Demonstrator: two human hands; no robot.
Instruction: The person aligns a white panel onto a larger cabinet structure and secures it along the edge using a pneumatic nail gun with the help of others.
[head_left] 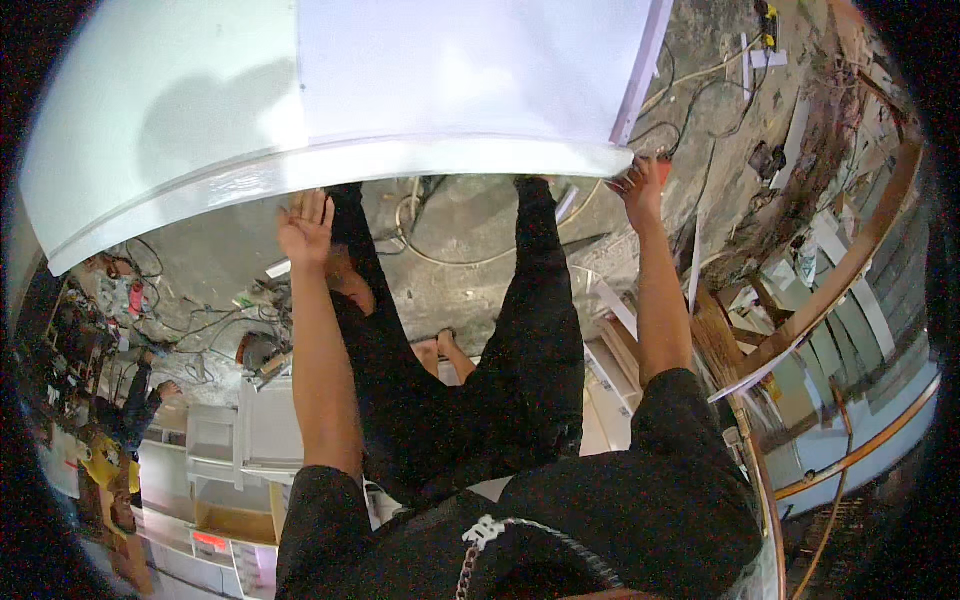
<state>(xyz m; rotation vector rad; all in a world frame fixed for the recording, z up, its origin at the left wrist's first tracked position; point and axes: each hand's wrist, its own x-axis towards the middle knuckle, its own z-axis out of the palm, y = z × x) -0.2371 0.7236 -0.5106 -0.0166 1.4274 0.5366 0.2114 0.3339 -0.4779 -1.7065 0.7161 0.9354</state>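
A large white panel (pixel 470 75) with a pale rounded front edge fills the top of the view, in front of my legs. My left hand (pixel 306 228) is palm up, with its fingers stretched toward the underside of that edge. Whether its fingertips touch the panel is hard to tell. At the panel's right front corner, my right hand (pixel 641 186) has its fingers curled at the edge, gripping it. A red-orange thing (pixel 664 170) shows just beside that hand, and its kind is unclear.
Cables (pixel 455 262) run over the rough concrete floor (pixel 450 215). Wooden boards and strips (pixel 830 270) lie piled at the right. White cabinet units (pixel 215 440) stand at the lower left, near another person (pixel 110 460) in dark and yellow clothing. Bare feet (pixel 441 352) show between my legs.
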